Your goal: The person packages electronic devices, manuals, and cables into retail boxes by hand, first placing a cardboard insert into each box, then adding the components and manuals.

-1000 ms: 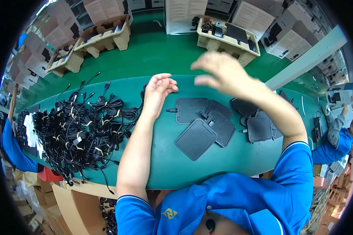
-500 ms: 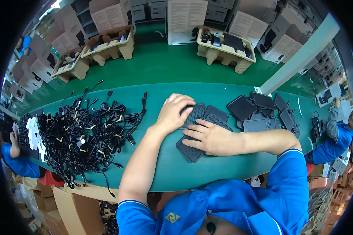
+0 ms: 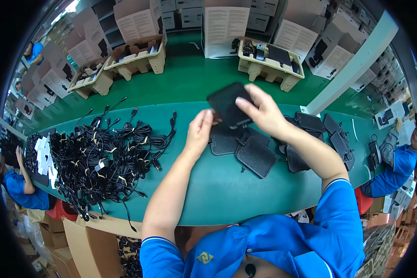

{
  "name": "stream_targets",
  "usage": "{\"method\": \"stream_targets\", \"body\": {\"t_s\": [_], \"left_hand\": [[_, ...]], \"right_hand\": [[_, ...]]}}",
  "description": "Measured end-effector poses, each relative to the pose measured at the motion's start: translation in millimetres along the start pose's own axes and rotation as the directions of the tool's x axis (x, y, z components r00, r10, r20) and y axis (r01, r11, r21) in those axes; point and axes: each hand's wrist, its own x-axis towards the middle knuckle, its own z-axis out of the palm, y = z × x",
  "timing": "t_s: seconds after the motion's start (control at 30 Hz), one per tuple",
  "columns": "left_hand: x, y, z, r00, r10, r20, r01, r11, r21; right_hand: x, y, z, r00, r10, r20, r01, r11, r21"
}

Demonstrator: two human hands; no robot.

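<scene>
My right hand (image 3: pixel 265 111) grips a flat black rounded-square pad (image 3: pixel 229 104) with a ribbed face, thumb on top, lifted above the table and slightly blurred. Close by the pad's lower left edge is my left hand (image 3: pixel 201 130), its fingers drawn together; what they pinch, if anything, is hidden. Beneath the raised pad lie several similar pads with dotted mesh faces. One mesh pad (image 3: pixel 255 157) lies nearest me with a small stub at its lower corner, and another mesh pad (image 3: pixel 223 142) is partly covered by my hands' shadow.
A heap of bundled black cables (image 3: pixel 109 160) fills the table's left side. More black pads (image 3: pixel 310 122) are piled at right beside a white post (image 3: pixel 352 65). Moulded trays (image 3: pixel 275 72) with parts and printed boxes (image 3: pixel 224 32) stand behind. Co-workers sit at both sides.
My right hand has raised a pad off the group and moved it up and away from me. My left hand has come off the pads, its fingers now together. The view has shifted slightly.
</scene>
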Motion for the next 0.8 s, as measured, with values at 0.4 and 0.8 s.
{"method": "stream_targets", "body": {"t_s": [0.4, 0.8], "left_hand": [[6, 17, -2, 0.991, -0.137, 0.001, 0.106, 0.755, -0.647], [30, 6, -27, 0.982, -0.191, 0.009, 0.113, 0.542, -0.833]], "right_hand": [[38, 15, 5, 0.980, 0.147, 0.134, -0.178, 0.950, 0.258], [161, -8, 70, 0.960, 0.077, 0.270, -0.168, 0.928, 0.333]]}}
